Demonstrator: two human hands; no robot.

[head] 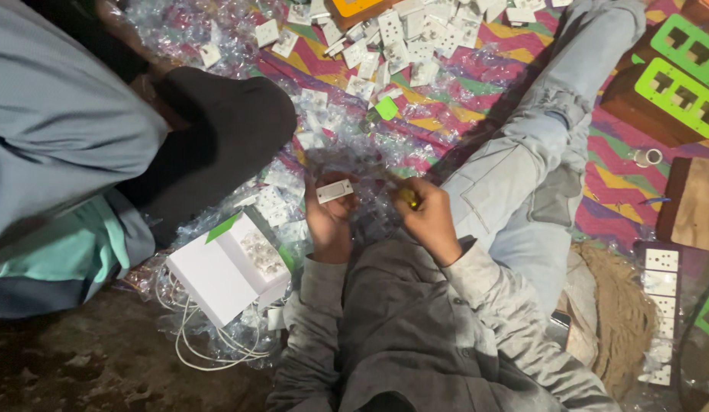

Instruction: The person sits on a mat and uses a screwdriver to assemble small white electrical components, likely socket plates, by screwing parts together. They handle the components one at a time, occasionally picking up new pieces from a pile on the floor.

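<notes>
My left hand [328, 221] grips a small white rectangular electrical switch [335, 191], held flat in front of me. My right hand [427, 217] is closed around a yellow-handled screwdriver [408, 198], whose tip points left toward the switch. Both hands sit above my lap, over a litter of clear plastic wrappers [347, 145]. My grey sleeves and my jeans-clad leg [538, 152] stretch out to the right.
Several white switch parts [415, 34] lie on a striped mat [461, 99]. An open white box [228, 267] with cables stands at the left. Another seated person [72, 137] is at the left. Green frames on wooden blocks [679, 80] and a socket strip [661, 305] lie at the right.
</notes>
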